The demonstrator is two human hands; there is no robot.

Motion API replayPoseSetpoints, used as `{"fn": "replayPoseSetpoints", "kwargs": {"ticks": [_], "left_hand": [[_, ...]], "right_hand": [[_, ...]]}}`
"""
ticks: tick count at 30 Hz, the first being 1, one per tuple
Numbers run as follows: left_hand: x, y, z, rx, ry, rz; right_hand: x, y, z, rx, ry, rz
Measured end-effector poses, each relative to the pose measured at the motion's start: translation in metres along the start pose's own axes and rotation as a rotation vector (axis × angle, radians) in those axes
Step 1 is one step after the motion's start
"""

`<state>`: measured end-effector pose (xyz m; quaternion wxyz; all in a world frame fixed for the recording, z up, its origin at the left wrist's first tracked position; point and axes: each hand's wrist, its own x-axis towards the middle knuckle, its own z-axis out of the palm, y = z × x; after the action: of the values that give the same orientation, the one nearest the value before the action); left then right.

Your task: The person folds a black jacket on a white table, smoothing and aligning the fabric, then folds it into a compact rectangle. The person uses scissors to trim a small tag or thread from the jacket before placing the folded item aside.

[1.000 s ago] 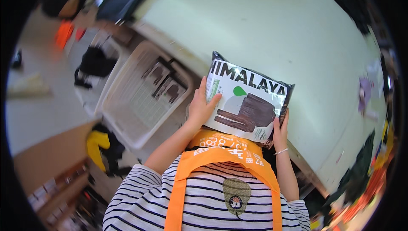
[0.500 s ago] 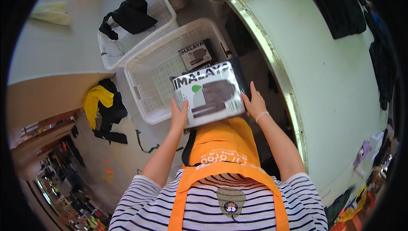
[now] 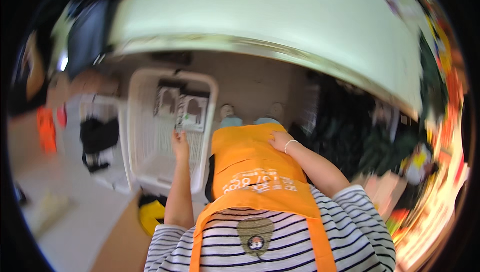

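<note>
Packing workroom, large pale table (image 3: pixel 280 17), white plastic crates (image 3: pixel 142 137), orange apron (image 3: pixel 255 164)

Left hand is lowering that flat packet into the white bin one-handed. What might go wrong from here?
1. The left hand grips the flat packet only by its lower edge, so it may tip or slip and land crooked on the packet already in the white basket.
2. The right hand rests on the orange apron, too far away to steady a slip.
3. The picture is motion-blurred, so the exact grip is unclear.
</note>
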<state>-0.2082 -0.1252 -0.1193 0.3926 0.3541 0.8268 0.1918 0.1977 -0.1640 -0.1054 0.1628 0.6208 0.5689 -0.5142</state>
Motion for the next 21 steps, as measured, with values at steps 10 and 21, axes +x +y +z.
{"fn": "replayPoseSetpoints", "kwargs": {"ticks": [10, 21], "left_hand": [[-0.042, 0.314, 0.122, 0.365, 0.019, 1.522], [-0.071, 0.304, 0.276, 0.814, 0.122, 1.411]], "right_hand": [[-0.039, 0.121, 0.117, 0.874, 0.545, 0.440], [0.019, 0.294, 0.185, 0.828, 0.640, 1.063]]}}
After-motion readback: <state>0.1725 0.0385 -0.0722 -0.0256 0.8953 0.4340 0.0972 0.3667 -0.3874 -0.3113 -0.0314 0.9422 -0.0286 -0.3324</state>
